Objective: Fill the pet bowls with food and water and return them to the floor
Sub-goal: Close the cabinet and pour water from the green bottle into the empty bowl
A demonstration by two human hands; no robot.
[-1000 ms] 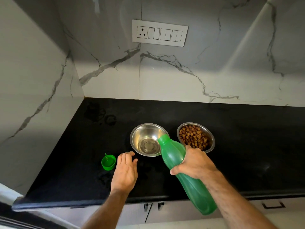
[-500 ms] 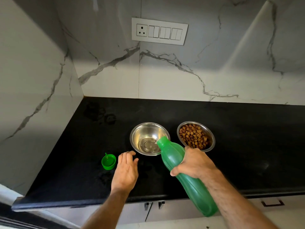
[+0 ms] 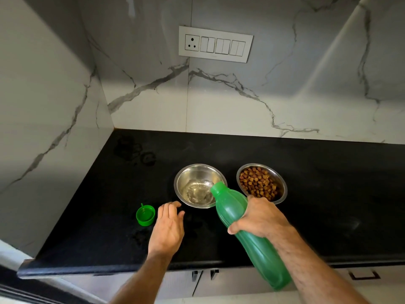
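In the head view, a green bottle [image 3: 245, 227] is gripped at mid-body by the right hand [image 3: 260, 217], its mouth tipped over the near rim of the left steel bowl [image 3: 198, 172]. The left hand [image 3: 168, 227] lies flat and relaxed on the counter [image 3: 328, 205], holding nothing. The bottle is judged stiff, smooth and heavy with water; mid-body suits. Compared with a second ago, more water is seen pooled.

cap [image 3: 145, 215] left of water bowl [image 3: 190, 172], kibble bowl [image 3: 282, 185] right
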